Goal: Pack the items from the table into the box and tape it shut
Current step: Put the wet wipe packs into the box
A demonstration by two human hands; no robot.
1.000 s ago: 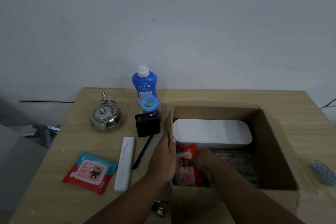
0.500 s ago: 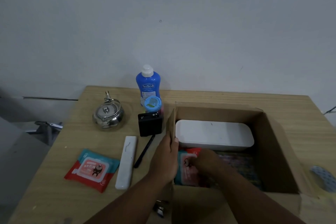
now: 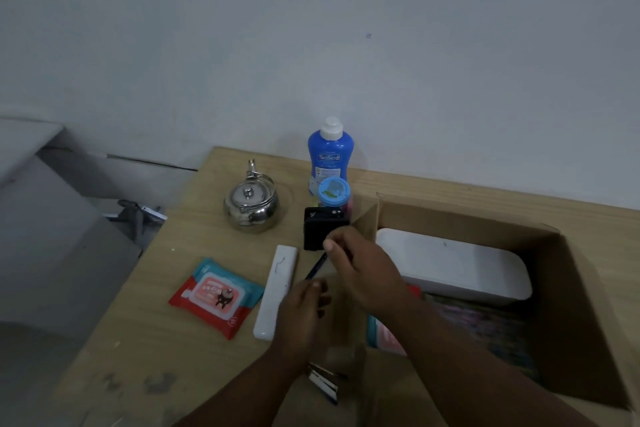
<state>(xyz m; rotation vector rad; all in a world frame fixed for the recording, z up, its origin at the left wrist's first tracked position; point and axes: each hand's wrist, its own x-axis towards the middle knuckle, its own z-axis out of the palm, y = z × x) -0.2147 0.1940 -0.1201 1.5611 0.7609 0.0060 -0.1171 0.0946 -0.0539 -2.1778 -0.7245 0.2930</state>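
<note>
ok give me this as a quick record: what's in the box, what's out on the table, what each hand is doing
box: cardboard box, open, untaped
inside: white container; wipes pack
on table: steel kettle; blue bottle; blue-lidded jar; black box; pen; long white case; second wipes pack
right hand: at black box and pen, hold unclear
left hand: by pen's near end, blurred, hold unclear

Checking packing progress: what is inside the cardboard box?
White case at the far wall; wipes pack near left, partly under the right forearm; a dim patterned item, unidentifiable.
</note>
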